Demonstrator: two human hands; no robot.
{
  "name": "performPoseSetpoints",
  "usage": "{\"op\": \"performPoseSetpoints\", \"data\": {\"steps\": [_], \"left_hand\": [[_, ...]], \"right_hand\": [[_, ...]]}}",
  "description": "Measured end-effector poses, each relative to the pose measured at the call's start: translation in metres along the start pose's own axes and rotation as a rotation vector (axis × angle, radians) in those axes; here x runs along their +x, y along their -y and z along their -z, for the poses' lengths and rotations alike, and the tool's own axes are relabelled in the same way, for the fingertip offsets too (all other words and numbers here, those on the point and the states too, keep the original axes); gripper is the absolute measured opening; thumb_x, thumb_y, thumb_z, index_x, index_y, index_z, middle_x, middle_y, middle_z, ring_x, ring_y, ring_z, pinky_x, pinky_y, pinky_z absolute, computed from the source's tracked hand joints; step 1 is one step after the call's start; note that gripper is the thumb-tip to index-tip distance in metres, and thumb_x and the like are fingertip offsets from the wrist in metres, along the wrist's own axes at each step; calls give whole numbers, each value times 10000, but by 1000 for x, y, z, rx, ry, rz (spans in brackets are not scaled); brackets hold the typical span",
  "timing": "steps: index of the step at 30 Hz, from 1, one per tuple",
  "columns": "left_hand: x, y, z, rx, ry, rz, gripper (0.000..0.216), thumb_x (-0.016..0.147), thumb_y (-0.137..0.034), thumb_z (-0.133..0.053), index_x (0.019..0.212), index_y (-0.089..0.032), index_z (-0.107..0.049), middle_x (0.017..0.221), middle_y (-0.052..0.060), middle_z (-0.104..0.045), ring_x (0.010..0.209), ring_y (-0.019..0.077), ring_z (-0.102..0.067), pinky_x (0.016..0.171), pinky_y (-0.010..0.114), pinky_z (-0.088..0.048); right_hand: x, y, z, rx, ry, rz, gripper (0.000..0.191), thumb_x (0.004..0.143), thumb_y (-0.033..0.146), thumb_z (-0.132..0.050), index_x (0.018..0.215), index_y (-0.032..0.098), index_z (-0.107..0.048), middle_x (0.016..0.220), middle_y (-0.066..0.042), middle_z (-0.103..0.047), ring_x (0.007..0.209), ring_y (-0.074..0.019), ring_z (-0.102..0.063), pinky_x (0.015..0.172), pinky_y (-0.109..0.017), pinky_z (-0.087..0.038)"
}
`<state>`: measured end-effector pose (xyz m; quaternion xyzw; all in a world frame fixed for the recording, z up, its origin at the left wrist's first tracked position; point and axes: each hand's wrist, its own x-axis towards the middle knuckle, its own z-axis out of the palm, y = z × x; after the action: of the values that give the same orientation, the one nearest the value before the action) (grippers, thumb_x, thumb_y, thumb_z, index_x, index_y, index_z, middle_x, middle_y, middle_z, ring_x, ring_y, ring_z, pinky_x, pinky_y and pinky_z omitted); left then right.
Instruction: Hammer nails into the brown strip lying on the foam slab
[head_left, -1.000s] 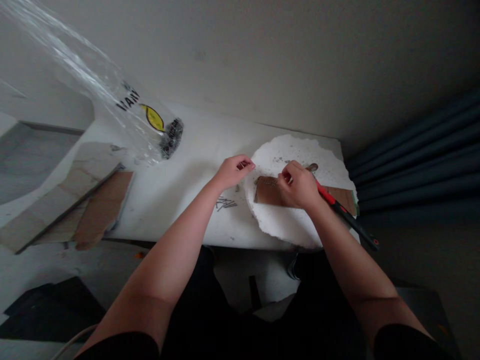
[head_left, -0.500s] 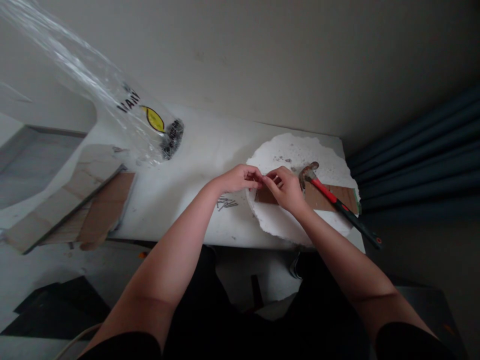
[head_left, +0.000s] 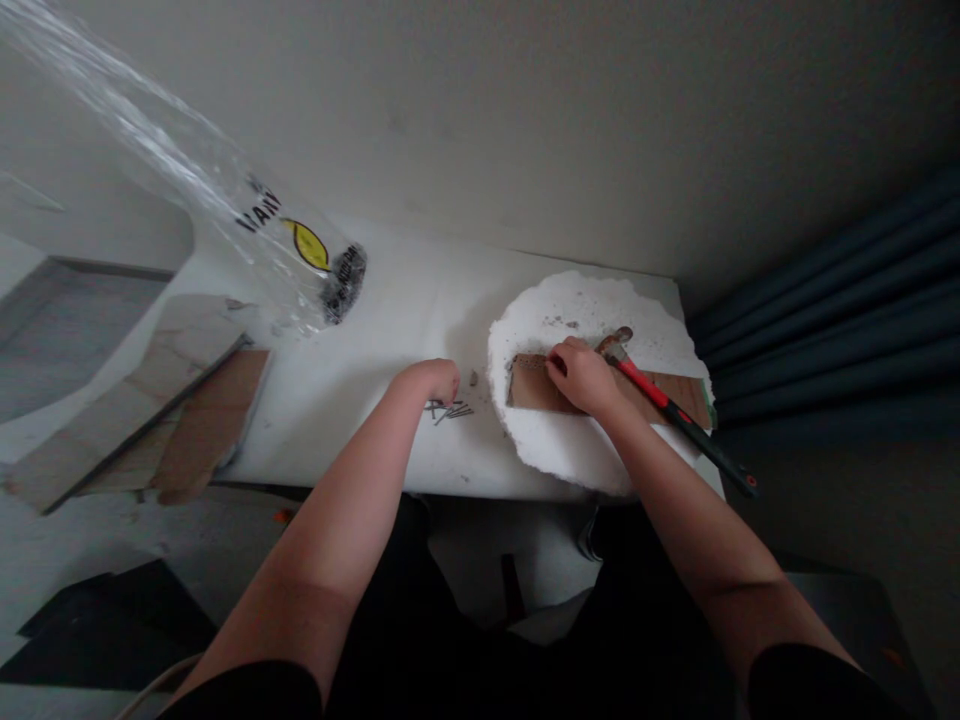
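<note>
Film [head_left: 304, 245], clear and crinkled, at left of smooth white tabletop [head_left: 360, 360]. Left grip [head_left: 441, 383], curled, at loose thin metal nails [head_left: 454, 411]; hold on nail not determinable. Next, ragged-edged white slab [head_left: 577, 450] under flat brown strip [head_left: 531, 387]. Right grip [head_left: 583, 373] at strip, bent inward, closure not determinable. Rightmost, hammer [head_left: 651, 389], metal-headed, red-and-black-handled, across strip.

flat white table [head_left: 322, 400] | thin grey metal nails [head_left: 454, 411] loosely heaped right at the left hand [head_left: 433, 380] | small grey fragment [head_left: 473, 378] just right of that hand | round, ragged-edged white slab [head_left: 559, 445] beneath the right hand [head_left: 581, 378] | flat brown board [head_left: 214, 420] well left of the left hand, overhanging the near edge
</note>
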<state>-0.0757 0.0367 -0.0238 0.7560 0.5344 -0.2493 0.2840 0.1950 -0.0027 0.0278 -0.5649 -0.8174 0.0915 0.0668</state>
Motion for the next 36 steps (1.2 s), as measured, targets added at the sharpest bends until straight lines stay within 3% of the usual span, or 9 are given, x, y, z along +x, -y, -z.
{"op": "performPoseSetpoints", "data": {"steps": [7, 14, 25, 32, 36], "left_hand": [[0, -3, 2, 14, -48, 36, 275, 582, -279, -749, 845, -236, -816, 872, 94, -789, 812, 232, -705, 740, 283, -518], [2, -5, 2, -8, -78, 24, 383, 631, -307, -727, 990, -197, -802, 1035, 166, -776, 901, 289, -723, 773, 321, -533], [5, -5, -1, -1, -71, 31, 438, 675, -361, -708, 1087, -236, -785, 1146, 156, -757, 994, 297, -710, 790, 314, -527], [4, -8, 2, 34, -33, 8, 466, 705, -355, -696, 1114, -144, -767, 1111, 194, -752, 961, 311, -714, 761, 325, -517], [4, -8, 2, 34, -36, 26, 488, 711, -373, -698, 1145, -156, -754, 1149, 186, -746, 972, 304, -712, 750, 312, -512]], "right_hand": [[-2, 9, 7, -164, 108, 137, 254, 995, 199, -460, 1010, 147, -708, 1089, -122, -670, 1038, -219, -612, 835, -284, -437], [-4, 20, 7, -310, 145, 150, 305, 1009, 162, -384, 1045, 128, -686, 1132, -160, -653, 1038, -254, -612, 751, -311, -457], [-3, 21, 3, -357, 151, 153, 299, 1015, 147, -368, 1064, 129, -662, 1130, -154, -639, 1016, -252, -624, 711, -308, -462], [-1, 23, 3, -349, 153, 144, 272, 1000, 139, -392, 1084, 125, -650, 1157, -158, -634, 1042, -256, -606, 747, -312, -470], [-1, 23, 2, -349, 146, 143, 262, 994, 129, -397, 1084, 125, -643, 1147, -157, -634, 1021, -255, -617, 730, -313, -464]]}}
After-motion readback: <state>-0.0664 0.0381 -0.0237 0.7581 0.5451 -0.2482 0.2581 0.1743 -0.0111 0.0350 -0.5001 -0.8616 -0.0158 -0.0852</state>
